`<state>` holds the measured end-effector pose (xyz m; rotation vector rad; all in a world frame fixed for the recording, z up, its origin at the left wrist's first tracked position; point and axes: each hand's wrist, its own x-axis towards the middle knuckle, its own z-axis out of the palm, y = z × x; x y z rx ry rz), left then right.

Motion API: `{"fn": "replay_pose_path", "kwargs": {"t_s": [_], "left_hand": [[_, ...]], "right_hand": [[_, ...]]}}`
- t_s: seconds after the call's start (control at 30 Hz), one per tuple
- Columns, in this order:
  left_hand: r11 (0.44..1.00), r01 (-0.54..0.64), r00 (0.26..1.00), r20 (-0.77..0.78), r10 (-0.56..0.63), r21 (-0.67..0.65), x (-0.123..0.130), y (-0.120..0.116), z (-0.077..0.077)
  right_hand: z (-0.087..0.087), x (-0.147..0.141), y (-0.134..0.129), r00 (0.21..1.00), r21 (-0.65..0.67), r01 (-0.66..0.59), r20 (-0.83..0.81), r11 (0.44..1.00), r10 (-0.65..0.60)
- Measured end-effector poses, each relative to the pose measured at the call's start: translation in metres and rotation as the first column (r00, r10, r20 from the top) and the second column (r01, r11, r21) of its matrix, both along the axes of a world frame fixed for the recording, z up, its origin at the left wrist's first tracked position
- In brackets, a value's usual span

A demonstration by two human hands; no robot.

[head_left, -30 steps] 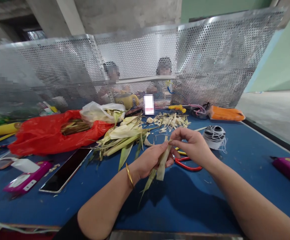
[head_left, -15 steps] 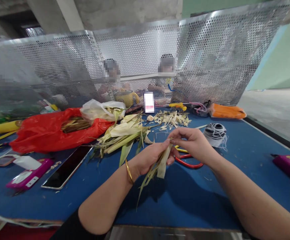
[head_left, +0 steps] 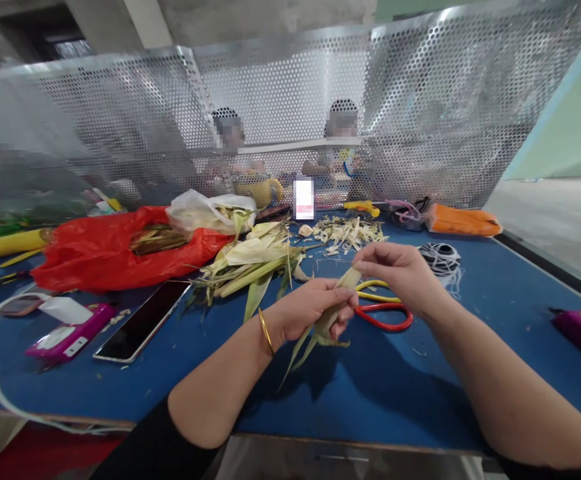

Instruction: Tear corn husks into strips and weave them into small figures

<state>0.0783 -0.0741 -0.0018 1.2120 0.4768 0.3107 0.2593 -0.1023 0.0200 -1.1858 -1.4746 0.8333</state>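
Note:
A bundle of pale green corn husk (head_left: 326,324) is wrapped in the fingers of my left hand (head_left: 315,308), its thin strips hanging down to the left. My right hand (head_left: 390,265) pinches the upper end of the same husk between thumb and fingers. Just behind and below my right hand lie scissors with red and yellow handles (head_left: 387,317); their blades are hidden. Left of my hands is a pile of loose husks (head_left: 250,263). A spool of grey-white string (head_left: 441,260) sits beyond my right wrist.
On the blue table (head_left: 390,400) are a red bag (head_left: 95,260), a phone (head_left: 143,323), a purple power strip (head_left: 73,337) with a white cable, husk scraps (head_left: 353,231) and an orange packet (head_left: 463,221). Two people sit behind the perforated metal screen (head_left: 280,87).
The husk has turned in my hands, and its upper end now stands above my left fingers. My right hand has moved slightly up. The whole view has shifted a little.

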Motion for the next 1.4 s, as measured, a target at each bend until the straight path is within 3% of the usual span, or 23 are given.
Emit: {"fn": "replay_pose_path", "kwargs": {"t_s": [0.13,0.37,0.77,0.93,1.03,1.13,1.23,1.33,1.4], "left_hand": [[1.0,-0.003,0.999,-0.034,0.003,0.008,-0.001,0.003,-0.001],[1.0,0.003,0.998,-0.07,-0.002,0.006,-0.002,0.002,0.001],[0.972,-0.183,0.977,-0.082,0.197,0.15,0.001,-0.002,0.004],[0.989,-0.077,0.991,-0.1,0.09,0.128,0.0,-0.003,0.004],[0.988,-0.108,0.99,-0.078,0.117,0.111,0.001,-0.002,0.003],[0.97,-0.216,0.975,-0.033,0.22,0.109,0.005,-0.002,-0.001],[0.936,-0.336,0.942,0.028,0.335,0.107,0.009,-0.003,-0.005],[0.892,-0.429,0.903,0.062,0.424,0.141,0.014,-0.006,-0.007],[0.861,-0.468,0.883,0.057,0.467,0.201,0.019,-0.008,-0.011]], "right_hand": [[0.003,0.014,0.003,0.991,0.084,0.129,-0.049,0.988,-0.125],[0.007,0.025,0.005,0.969,0.122,0.234,-0.108,0.965,-0.221],[0.006,0.028,0.009,0.945,0.117,0.297,-0.18,0.948,-0.274],[0.0,0.028,0.012,0.94,0.145,0.297,-0.217,0.944,-0.262],[-0.006,0.024,0.016,0.919,0.11,0.312,-0.289,0.944,-0.27],[-0.013,0.014,0.02,0.842,-0.025,0.331,-0.443,0.943,-0.308],[-0.018,-0.002,0.018,0.8,-0.169,0.204,-0.54,0.964,-0.264],[-0.02,-0.02,0.008,0.852,-0.177,-0.052,-0.521,0.983,-0.049],[-0.02,-0.03,0.001,0.884,-0.157,-0.102,-0.467,0.982,0.017]]}}
